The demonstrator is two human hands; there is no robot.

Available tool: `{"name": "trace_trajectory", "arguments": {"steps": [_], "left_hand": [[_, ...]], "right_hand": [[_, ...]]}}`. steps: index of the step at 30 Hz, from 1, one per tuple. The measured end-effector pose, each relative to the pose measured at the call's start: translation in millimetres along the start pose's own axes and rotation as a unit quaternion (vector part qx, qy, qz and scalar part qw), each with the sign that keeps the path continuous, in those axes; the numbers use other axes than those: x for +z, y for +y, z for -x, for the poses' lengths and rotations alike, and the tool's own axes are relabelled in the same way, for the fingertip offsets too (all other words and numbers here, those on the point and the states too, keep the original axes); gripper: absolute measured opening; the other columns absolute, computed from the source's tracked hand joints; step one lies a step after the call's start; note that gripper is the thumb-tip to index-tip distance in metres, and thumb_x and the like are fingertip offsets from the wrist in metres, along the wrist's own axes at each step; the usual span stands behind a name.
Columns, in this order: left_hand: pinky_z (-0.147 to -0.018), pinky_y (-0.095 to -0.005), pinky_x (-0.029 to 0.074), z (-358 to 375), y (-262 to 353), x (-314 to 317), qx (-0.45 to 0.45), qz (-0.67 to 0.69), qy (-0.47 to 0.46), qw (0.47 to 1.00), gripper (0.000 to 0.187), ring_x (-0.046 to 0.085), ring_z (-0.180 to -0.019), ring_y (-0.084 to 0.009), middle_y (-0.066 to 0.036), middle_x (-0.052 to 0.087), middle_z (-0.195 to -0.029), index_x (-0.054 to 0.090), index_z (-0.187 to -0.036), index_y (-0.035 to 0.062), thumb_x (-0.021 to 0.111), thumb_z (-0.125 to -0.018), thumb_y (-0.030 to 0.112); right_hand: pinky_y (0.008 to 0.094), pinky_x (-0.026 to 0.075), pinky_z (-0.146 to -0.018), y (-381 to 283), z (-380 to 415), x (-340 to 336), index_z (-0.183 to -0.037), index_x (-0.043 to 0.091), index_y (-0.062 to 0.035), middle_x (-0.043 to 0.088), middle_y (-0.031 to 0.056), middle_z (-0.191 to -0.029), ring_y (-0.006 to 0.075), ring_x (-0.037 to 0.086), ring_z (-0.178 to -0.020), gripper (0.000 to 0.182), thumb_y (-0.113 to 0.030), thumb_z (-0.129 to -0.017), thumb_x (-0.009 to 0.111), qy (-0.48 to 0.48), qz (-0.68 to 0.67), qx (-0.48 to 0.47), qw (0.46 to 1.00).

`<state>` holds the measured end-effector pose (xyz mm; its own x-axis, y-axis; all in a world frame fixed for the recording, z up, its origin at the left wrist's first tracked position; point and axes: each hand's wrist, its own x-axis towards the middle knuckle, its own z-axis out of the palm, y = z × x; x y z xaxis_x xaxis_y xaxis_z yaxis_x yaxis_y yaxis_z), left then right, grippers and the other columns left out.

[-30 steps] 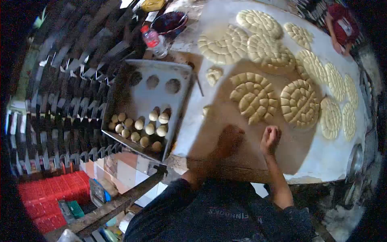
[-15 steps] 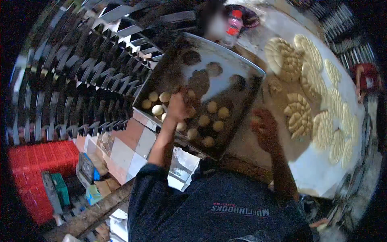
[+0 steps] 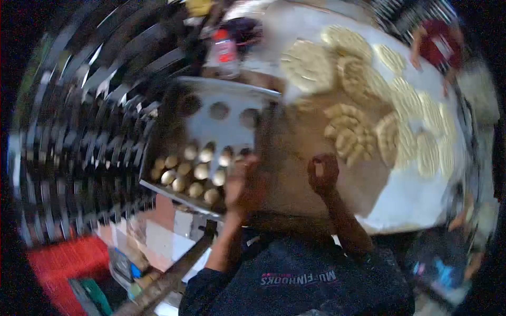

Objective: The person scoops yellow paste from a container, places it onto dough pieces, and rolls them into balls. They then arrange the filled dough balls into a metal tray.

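Observation:
My left hand (image 3: 243, 185) is over the right edge of a dark metal tray (image 3: 179, 195), close to the dough balls (image 3: 202, 171) lying in its near half. Motion smears its fingers, so I cannot see whether it holds anything. My right hand (image 3: 322, 174) is curled above the brown part of the table, with a small pale piece of dough (image 3: 319, 169) showing between its fingers. Just beyond it lies a heap of dough cut into chunks (image 3: 349, 131). A round, flat dough slab (image 3: 307, 66) sits farther back.
Long scored dough slabs (image 3: 405, 100) cover the white tabletop (image 3: 387, 205) at the right. A red-capped bottle (image 3: 225, 55) stands behind the tray. Stacked dark trays (image 3: 79, 131) fill the left side, above a red crate (image 3: 68, 263). Another person in a maroon shirt (image 3: 440, 45) is at the far right.
My left hand has moved from among the dough balls to the tray's right edge. The view has turned, bringing the tray leftward. My right hand remains curled over the table.

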<state>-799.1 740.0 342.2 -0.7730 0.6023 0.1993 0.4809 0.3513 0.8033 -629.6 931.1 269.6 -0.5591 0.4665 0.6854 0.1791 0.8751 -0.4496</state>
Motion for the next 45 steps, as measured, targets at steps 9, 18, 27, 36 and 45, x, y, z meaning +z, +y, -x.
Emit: {"name": "trace_trajectory", "arguments": {"steps": [9,18,27,36,45], "left_hand": [[-0.076,-0.0465,0.048,-48.1,53.5,277.9,0.104,-0.204,-0.252,0.940,0.042,0.060,-0.088,-0.0345,-0.018,0.060,-0.106,0.058,-0.109,0.0047,0.062,-0.085,0.038],[-0.082,-0.0436,0.045,-8.9,67.3,337.5,-0.015,-0.028,-0.014,0.999,0.054,0.056,-0.096,-0.0385,-0.023,0.057,-0.104,0.043,-0.120,-0.0057,0.055,-0.089,0.037],[-0.083,-0.0417,0.046,86.5,-46.3,274.2,0.141,-0.013,0.078,0.987,0.046,0.055,-0.088,-0.0281,-0.017,0.054,-0.105,0.045,-0.127,0.0038,0.054,-0.094,0.035],[-0.089,-0.0337,0.044,131.8,20.3,172.0,-0.288,0.695,-0.269,0.601,0.037,0.054,-0.099,-0.0220,-0.011,0.057,-0.105,0.048,-0.119,0.0002,0.052,-0.096,0.029],[-0.083,-0.0333,0.044,141.1,-54.5,171.2,-0.063,0.270,-0.216,0.936,0.036,0.051,-0.090,-0.0193,-0.011,0.054,-0.094,0.048,-0.107,0.0024,0.062,-0.089,0.030]], "right_hand": [[0.0345,0.044,-0.059,134.7,138.7,-176.0,-0.077,0.057,-0.0029,0.051,0.0114,-0.071,0.0268,0.053,-0.065,0.024,-0.025,-0.085,0.060,0.054,-0.015,0.298,0.953],[0.0339,0.042,-0.057,149.3,148.2,-198.6,-0.075,0.056,-0.0037,0.050,0.0118,-0.070,0.0296,0.051,-0.061,0.025,-0.027,-0.085,0.057,0.063,-0.002,0.218,0.974],[0.0361,0.043,-0.060,114.1,148.4,-188.0,-0.077,0.060,-0.0034,0.052,0.0113,-0.068,0.0255,0.054,-0.064,0.020,-0.023,-0.083,0.059,0.062,0.019,0.287,0.956],[0.0390,0.049,-0.072,3.1,178.5,-33.6,-0.092,0.058,-0.0045,0.061,0.0104,-0.084,0.0268,0.062,-0.081,0.023,-0.028,-0.091,0.056,0.005,-0.100,0.348,0.932],[0.0244,0.045,-0.065,37.9,185.4,-112.8,-0.097,0.055,-0.0047,0.057,0.0010,-0.077,0.0109,0.057,-0.074,0.017,-0.018,-0.088,0.061,0.091,-0.318,0.468,0.819]]}}
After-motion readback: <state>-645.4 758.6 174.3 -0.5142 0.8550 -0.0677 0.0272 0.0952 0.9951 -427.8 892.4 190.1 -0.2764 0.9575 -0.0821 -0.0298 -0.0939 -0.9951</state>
